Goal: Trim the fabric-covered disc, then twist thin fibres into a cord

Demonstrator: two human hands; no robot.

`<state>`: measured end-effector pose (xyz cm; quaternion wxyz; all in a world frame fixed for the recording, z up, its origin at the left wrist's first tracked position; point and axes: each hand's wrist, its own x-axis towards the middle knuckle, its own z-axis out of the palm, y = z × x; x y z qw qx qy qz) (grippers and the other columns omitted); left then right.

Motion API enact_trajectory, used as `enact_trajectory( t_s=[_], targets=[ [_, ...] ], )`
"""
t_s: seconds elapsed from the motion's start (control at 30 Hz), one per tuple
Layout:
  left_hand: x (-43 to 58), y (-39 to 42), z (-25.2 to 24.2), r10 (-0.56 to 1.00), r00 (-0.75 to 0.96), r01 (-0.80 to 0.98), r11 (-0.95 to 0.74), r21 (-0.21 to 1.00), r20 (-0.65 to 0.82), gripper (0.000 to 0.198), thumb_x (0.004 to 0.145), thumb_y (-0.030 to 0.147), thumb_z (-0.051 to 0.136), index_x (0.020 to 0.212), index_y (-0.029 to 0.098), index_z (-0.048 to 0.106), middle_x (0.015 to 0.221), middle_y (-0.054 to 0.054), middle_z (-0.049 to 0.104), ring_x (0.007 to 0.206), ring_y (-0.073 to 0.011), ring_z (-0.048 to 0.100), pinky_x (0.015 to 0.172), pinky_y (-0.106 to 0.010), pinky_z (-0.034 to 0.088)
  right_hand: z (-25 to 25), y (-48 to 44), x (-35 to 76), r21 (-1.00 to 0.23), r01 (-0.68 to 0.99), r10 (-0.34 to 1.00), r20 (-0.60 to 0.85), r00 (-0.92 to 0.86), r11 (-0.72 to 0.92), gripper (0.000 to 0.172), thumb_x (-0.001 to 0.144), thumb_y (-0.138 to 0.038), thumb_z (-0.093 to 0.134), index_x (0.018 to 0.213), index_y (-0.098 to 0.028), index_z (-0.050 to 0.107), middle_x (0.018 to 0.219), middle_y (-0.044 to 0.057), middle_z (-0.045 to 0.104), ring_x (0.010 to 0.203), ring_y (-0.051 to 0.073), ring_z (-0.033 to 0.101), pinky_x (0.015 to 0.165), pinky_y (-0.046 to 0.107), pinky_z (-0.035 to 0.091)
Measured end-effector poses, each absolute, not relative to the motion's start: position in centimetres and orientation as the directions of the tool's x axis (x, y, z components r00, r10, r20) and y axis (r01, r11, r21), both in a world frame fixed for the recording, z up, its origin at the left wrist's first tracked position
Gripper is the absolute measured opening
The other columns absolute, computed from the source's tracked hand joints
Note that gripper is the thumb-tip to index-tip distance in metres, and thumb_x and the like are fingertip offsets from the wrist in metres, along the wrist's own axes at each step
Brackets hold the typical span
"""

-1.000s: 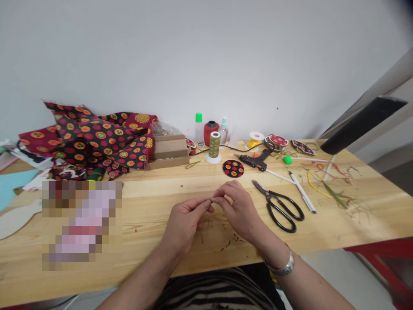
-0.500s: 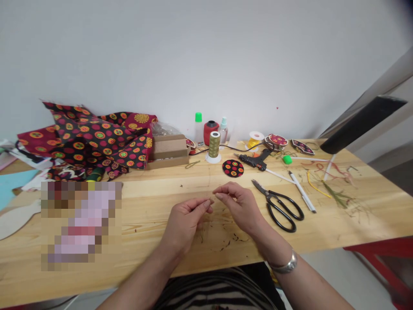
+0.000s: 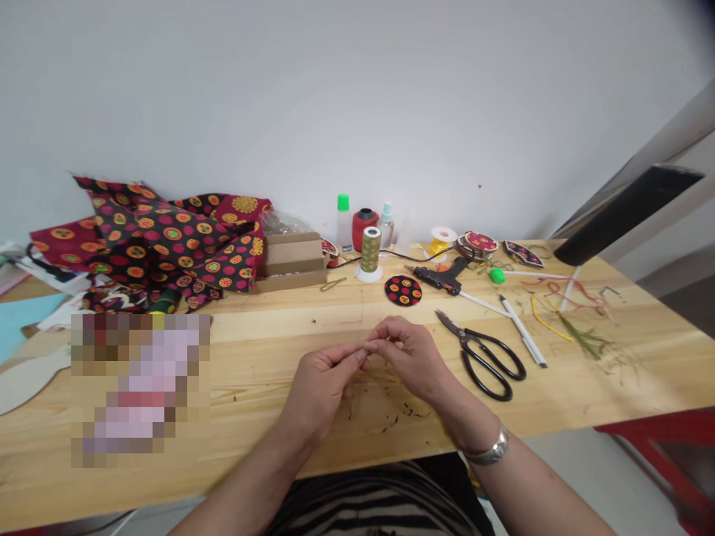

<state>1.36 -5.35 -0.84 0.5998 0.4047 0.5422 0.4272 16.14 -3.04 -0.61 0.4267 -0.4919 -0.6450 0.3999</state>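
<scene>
My left hand point(image 3: 321, 387) and my right hand point(image 3: 413, 357) meet over the middle of the wooden table point(image 3: 251, 439), fingertips pinched together around something thin and tiny that I cannot make out. A fine thread seems to run up from the pinch toward the olive-gold thread spool point(image 3: 371, 251). A silver bracelet sits on my right wrist. Black scissors point(image 3: 485, 356) lie shut just right of my right hand. A round fabric-covered disc point(image 3: 403, 291) lies beyond my hands.
Patterned red and black fabric point(image 3: 167, 242) is piled at the back left beside stacked cardboard point(image 3: 293, 262). A black glue gun point(image 3: 444, 278), white pens point(image 3: 523, 331), bottles, a red spool, yellow ribbon and thread scraps crowd the back right. A blurred patch covers the left.
My right hand drew a little away from the left half a second ago, then came back; the fingertips are pinched together again.
</scene>
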Motion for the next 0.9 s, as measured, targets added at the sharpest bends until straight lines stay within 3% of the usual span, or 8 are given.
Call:
enact_trajectory(
  t_s=[0.23, 0.47, 0.6, 0.9],
  targets=[
    [1.5, -5.39, -0.77, 0.95, 0.079, -0.142, 0.31, 0.94, -0.301, 0.023, 0.067, 0.034, 0.07, 0.076, 0.014, 0.074, 0.061, 0.001, 0.057, 0.041, -0.003, 0.031, 0.04, -0.019, 0.022, -0.41, -3.13, 16.12, -0.924, 0.333, 0.979, 0.153, -0.134, 0.19, 0.012, 0.076, -0.017, 0.058, 0.065, -0.017, 0.06, 0.065, -0.001, 0.057, 0.068, 0.013, 0.052, 0.063, 0.024, 0.039],
    [1.87, -5.47, -0.94, 0.946, 0.109, -0.239, 0.323, 0.916, -0.305, 0.02, 0.065, 0.032, 0.072, 0.067, 0.012, 0.071, 0.058, 0.001, 0.055, 0.041, -0.0029, 0.033, 0.039, -0.018, 0.023, -0.18, -3.04, 16.25, -0.928, 0.321, 0.98, 0.157, -0.126, 0.19, 0.013, 0.077, -0.017, 0.057, 0.064, -0.017, 0.06, 0.063, -0.001, 0.059, 0.066, 0.012, 0.053, 0.064, 0.024, 0.039],
    [1.98, -5.43, -0.83, 0.943, 0.103, -0.271, 0.334, 0.903, -0.317, 0.021, 0.064, 0.03, 0.073, 0.077, 0.013, 0.073, 0.058, 0.002, 0.053, 0.043, -0.0031, 0.034, 0.039, -0.017, 0.024, 0.01, -3.13, 16.27, -0.924, 0.332, 0.979, 0.157, -0.126, 0.191, 0.013, 0.077, -0.017, 0.057, 0.064, -0.017, 0.06, 0.065, -0.001, 0.06, 0.067, 0.013, 0.053, 0.064, 0.024, 0.04],
    [2.14, -5.54, -0.78, 0.929, 0.116, -0.431, 0.365, 0.825, -0.35, 0.02, 0.066, 0.031, 0.073, 0.076, 0.013, 0.073, 0.056, 0.004, 0.046, 0.044, -0.0022, 0.027, 0.04, -0.015, 0.02, 0.19, -2.97, 16.24, -0.927, 0.331, 0.982, 0.15, -0.111, 0.179, 0.012, 0.078, -0.019, 0.058, 0.066, -0.016, 0.06, 0.067, 0.0, 0.061, 0.068, 0.013, 0.054, 0.064, 0.024, 0.04]
  ],
)
